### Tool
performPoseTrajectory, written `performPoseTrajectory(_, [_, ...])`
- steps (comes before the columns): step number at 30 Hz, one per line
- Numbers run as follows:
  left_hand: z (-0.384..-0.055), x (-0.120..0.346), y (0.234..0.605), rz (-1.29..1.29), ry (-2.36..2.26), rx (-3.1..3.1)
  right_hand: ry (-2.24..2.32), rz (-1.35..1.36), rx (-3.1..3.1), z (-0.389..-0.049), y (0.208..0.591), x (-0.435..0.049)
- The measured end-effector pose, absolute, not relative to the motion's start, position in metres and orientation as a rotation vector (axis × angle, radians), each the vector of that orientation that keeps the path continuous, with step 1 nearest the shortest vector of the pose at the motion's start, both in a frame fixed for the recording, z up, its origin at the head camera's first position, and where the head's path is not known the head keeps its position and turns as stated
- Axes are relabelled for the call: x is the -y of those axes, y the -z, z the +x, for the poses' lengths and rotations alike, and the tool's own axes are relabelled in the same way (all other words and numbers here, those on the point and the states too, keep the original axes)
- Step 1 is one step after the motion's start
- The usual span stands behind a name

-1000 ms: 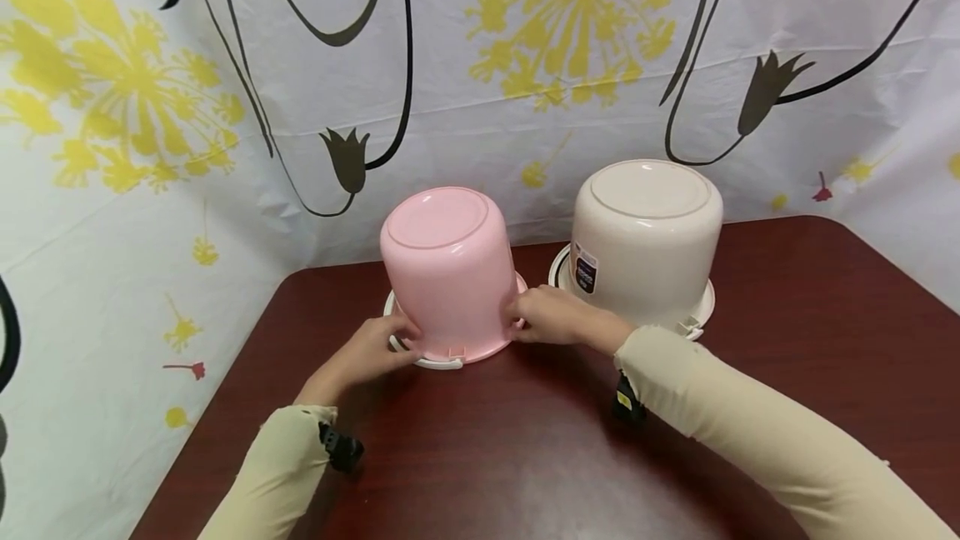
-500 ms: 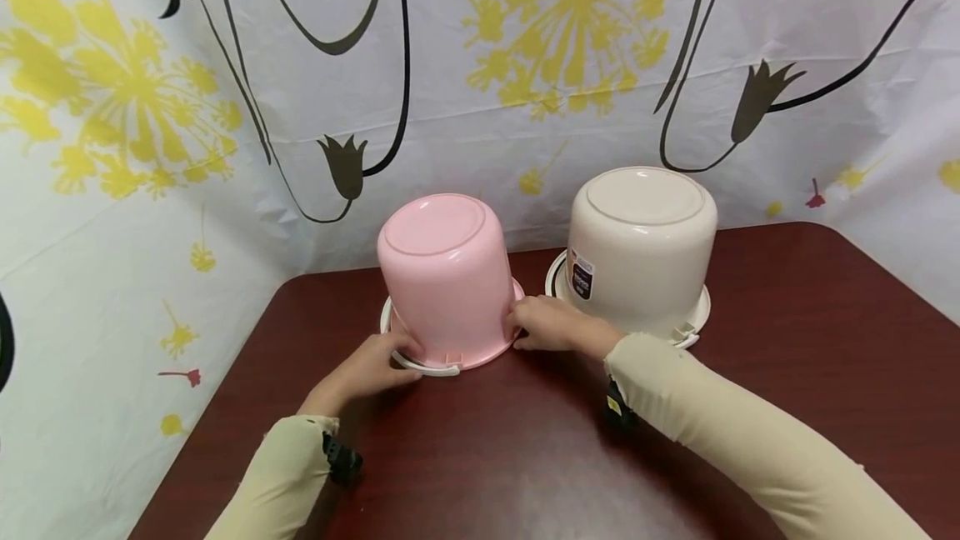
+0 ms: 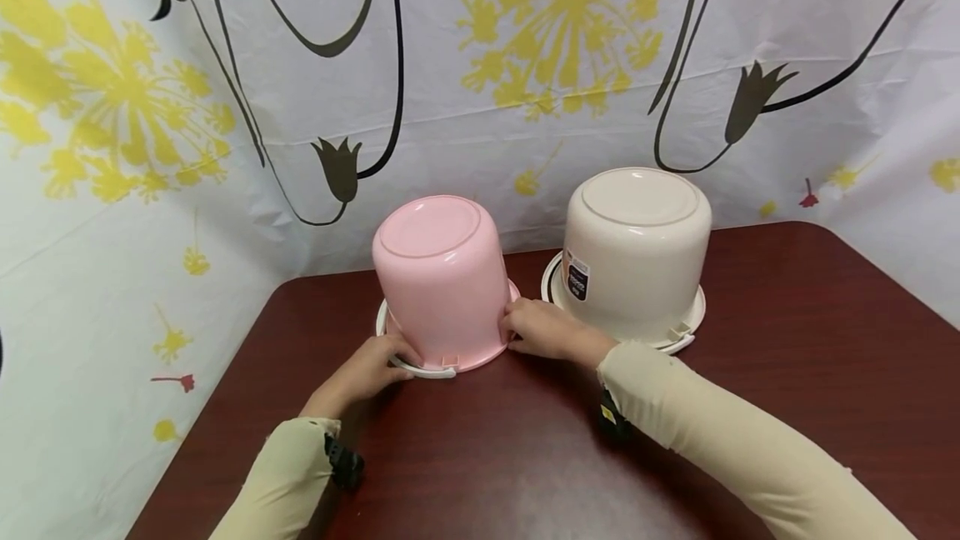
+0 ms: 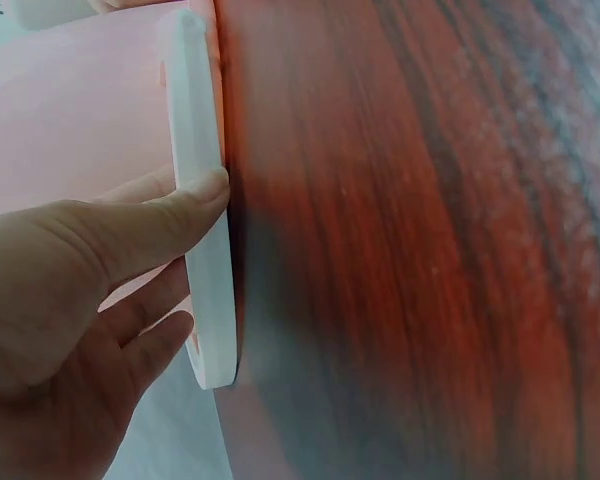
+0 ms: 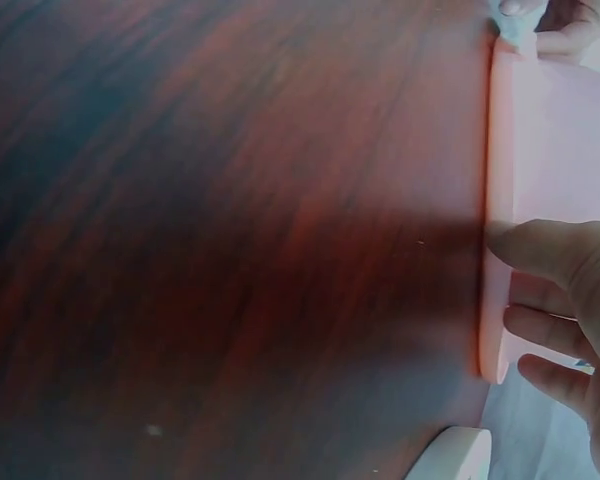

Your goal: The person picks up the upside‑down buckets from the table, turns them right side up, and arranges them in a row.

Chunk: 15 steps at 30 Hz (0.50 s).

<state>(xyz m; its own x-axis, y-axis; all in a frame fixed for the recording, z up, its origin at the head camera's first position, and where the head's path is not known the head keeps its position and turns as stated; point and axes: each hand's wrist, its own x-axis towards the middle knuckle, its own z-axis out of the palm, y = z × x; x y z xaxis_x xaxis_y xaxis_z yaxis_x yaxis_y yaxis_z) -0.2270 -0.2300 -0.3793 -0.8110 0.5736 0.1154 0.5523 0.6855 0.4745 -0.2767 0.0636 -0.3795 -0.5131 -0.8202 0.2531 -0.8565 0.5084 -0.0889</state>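
A pink bucket stands upside down on the table, its base facing up. My left hand is at its near left rim. In the left wrist view the thumb presses on the white handle lying along the rim, with the fingers behind it. On the bucket's right side my right hand holds the rim. The right wrist view shows that thumb on the pink rim edge and the other fingers along the bucket wall. The bucket's far side is hidden.
To the right stands an upside-down cream bucket with a dark label, close behind my right hand. The dark red-brown table reaches back to a white patterned cloth hanging behind and at the left.
The head view has shifted, so everything appears slightly lower and farther left. Both hands stay at the pink bucket's rim; the bucket keeps its place beside the cream one.
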Motion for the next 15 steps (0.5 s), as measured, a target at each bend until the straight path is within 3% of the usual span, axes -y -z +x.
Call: performPoseTrajectory(15, [-0.2286,0.2328,0.3842,1.111,-0.941,-2.821,-0.334,1.39,2.548,-0.2764,0.3824,-0.0658])
